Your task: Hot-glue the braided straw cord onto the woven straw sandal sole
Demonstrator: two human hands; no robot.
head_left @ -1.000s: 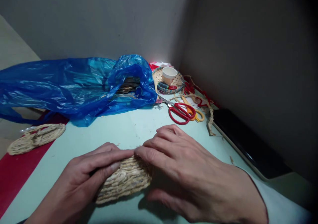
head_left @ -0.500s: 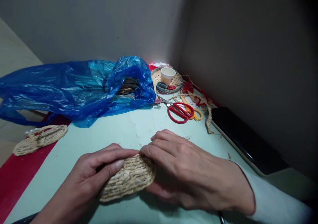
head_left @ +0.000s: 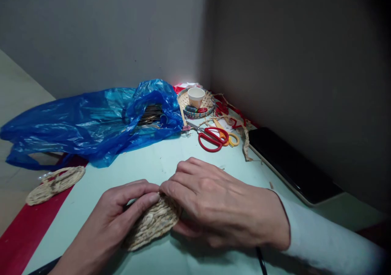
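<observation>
A flat oval piece of braided straw (head_left: pixel 152 226), like a small woven sole, is held tilted between both hands near the front of the table. My left hand (head_left: pixel 119 212) grips its left part, thumb on the face and fingers behind the upper edge. My right hand (head_left: pixel 201 201) is closed on its right end, with fingertips at the top edge beside the left thumb. Whether the right fingers also pinch a strand or needle is hidden. A similar small straw slipper (head_left: pixel 56 185) lies at the table's left side on the red strip.
A blue plastic bag (head_left: pixel 91 124) holding dark strips lies at the back left. Behind stands a woven tray (head_left: pixel 210 106) with a paper cup (head_left: pixel 196 97). Red-handled scissors (head_left: pixel 214 138) lie before it, near a braided straw strand (head_left: pixel 246 145). A black tablet-like device (head_left: pixel 290 165) lies along the right wall.
The camera view has shifted slightly. My left thumb has moved to the right along the straw piece toward the right fingertips, and the piece is turned a little. Both hands keep their hold.
</observation>
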